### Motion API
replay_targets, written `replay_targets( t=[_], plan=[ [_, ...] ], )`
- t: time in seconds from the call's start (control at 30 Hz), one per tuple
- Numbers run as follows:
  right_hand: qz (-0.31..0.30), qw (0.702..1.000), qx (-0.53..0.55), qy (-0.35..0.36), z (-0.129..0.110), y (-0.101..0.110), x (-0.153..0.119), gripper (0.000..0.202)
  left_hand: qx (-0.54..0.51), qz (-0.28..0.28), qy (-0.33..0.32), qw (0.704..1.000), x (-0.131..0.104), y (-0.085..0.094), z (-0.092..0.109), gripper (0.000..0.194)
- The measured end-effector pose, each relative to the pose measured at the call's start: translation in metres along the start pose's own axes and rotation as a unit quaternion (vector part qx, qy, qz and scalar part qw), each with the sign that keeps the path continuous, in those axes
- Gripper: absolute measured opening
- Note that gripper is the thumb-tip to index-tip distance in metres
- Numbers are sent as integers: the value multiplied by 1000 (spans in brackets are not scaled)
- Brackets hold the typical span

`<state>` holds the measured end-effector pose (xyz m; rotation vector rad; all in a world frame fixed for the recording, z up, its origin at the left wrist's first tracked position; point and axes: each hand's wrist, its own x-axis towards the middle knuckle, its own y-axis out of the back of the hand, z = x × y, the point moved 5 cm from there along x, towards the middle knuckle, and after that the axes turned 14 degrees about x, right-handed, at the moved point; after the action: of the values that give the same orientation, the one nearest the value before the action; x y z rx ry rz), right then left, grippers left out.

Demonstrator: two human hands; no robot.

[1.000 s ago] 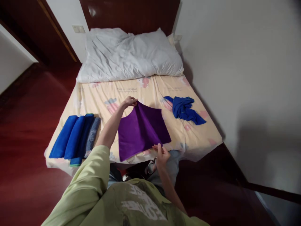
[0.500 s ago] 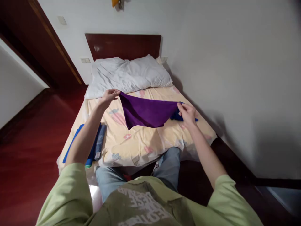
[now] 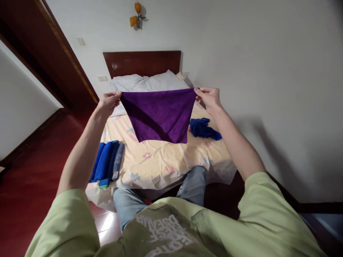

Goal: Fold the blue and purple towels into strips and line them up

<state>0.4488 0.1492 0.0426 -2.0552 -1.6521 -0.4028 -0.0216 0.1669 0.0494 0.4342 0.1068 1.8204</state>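
A purple cloth [image 3: 163, 116] hangs stretched between my two hands above the bed. My left hand [image 3: 109, 101] pinches its upper left corner. At the upper right corner, my right hand [image 3: 210, 98] grips the cloth between thumb and fingers. Below my right hand a crumpled blue cloth [image 3: 203, 128] lies on the bed. Several rolled or folded blue cloths [image 3: 103, 162] lie side by side near the bed's left front edge, with a grey-blue folded item [image 3: 118, 162] beside them.
The bed has a yellow floral sheet [image 3: 158, 164], white pillows [image 3: 150, 82] and a dark red headboard [image 3: 144, 63]. A wall [image 3: 268, 89] stands along the right. My jeans-clad legs [image 3: 193, 184] touch the front edge.
Both hands have risen, lifting the purple cloth so that its top edge is nearly level and it hangs more open. More of the crumpled blue cloth and the folded ones shows.
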Motion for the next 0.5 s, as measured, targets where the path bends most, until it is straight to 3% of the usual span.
replay_targets(
  t=[0.17, 0.37, 0.5],
  plan=[
    [-21, 999, 42, -9, -6, -2, -1, 33, -20, 12, -33, 999, -10, 8, 10, 31],
    [-22, 999, 41, -20, -13, 3, -8, 31, -1, 83, -100, 992, -14, 21, 14, 25],
    [-33, 997, 46, -44, -18, 8, -16, 30, 2, 94, -146, 985, -29, 31, 21, 28]
  ],
)
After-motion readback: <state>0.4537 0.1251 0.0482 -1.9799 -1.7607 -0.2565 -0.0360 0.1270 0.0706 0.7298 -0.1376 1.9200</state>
